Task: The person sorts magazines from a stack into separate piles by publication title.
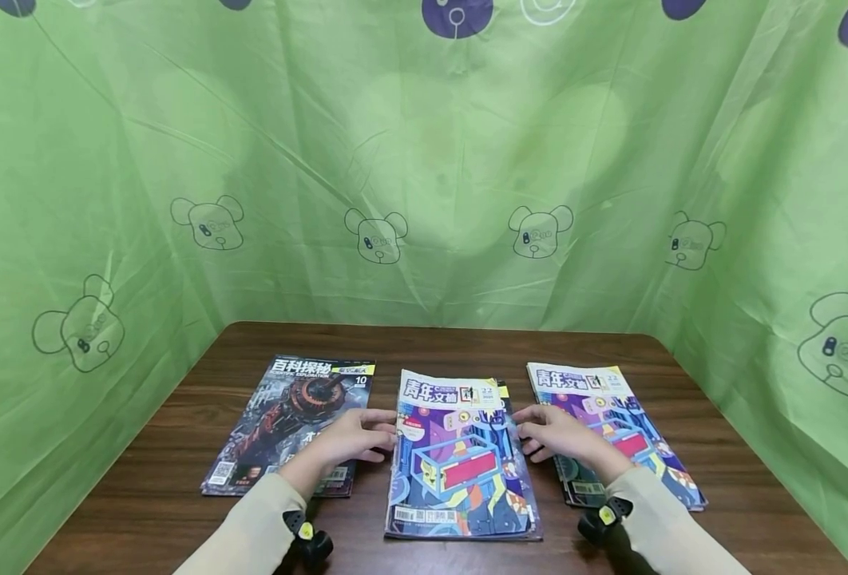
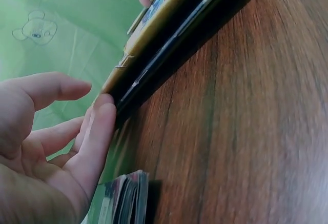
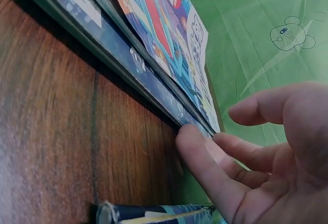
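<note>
One middle stack (image 1: 460, 471) at lower centre of the head view, between left hand (image 1: 358, 435) and right hand (image 1: 555, 431); dark magazine pile (image 1: 273, 439) at lower left, right stack (image 1: 636, 439) at lower right, partly hidden behind right sleeve (image 1: 664, 519). Perhaps liable to snag there if brushed.

In the left wrist view, fingertips (image 2: 107, 112) at the middle stack's edge, thumb apart, nothing pinched; layers visibly uneven, so likely prone to skewing under lopsided pushing.

In the right wrist view, fingertips (image 3: 190, 134) against lower magazine (image 3: 138, 62), thumb likewise clear, nothing gripped; possibly apt to buckle if squeezed hard.
</note>
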Motion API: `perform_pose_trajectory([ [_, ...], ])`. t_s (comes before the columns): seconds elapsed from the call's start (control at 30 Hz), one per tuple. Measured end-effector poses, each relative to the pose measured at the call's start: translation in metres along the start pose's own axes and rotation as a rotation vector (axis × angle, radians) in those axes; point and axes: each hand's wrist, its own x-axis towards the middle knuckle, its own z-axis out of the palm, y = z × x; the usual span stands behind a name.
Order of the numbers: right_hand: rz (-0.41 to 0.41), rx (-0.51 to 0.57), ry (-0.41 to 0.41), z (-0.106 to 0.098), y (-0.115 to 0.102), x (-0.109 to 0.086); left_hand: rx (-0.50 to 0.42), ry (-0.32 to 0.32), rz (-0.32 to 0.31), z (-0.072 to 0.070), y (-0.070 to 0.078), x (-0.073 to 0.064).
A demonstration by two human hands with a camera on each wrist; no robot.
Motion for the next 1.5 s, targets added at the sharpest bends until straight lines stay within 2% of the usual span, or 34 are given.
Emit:
perform_pose_trajectory([
  [0.2,-0.005,-0.002,-0.015,-0.003,-0.002,-0.001,-0.066,-0.040,0.003,0.006,0.000,0.003],
  [0.37,-0.027,-0.022,-0.051,-0.007,0.000,-0.002,-0.049,-0.050,0.019,0.012,0.005,0.004],
  [0.5,-0.013,-0.017,-0.051,-0.006,0.002,-0.001,-0.036,-0.044,0.025,0.016,0.004,0.005],
  [0.77,0.010,-0.021,-0.029,-0.003,0.002,0.001,-0.066,-0.053,-0.012,0.027,0.002,0.008],
  [1.0,0.016,-0.010,-0.025,-0.003,0.002,0.001,-0.109,-0.070,-0.040,0.029,0.006,0.007],
  [1.3,0.043,-0.004,-0.011,-0.001,0.002,0.003,-0.126,-0.066,0.011,0.033,0.006,0.006],
  [1.5,0.050,-0.017,-0.002,-0.001,-0.002,0.002,-0.133,-0.052,0.013,0.034,0.007,0.007],
])
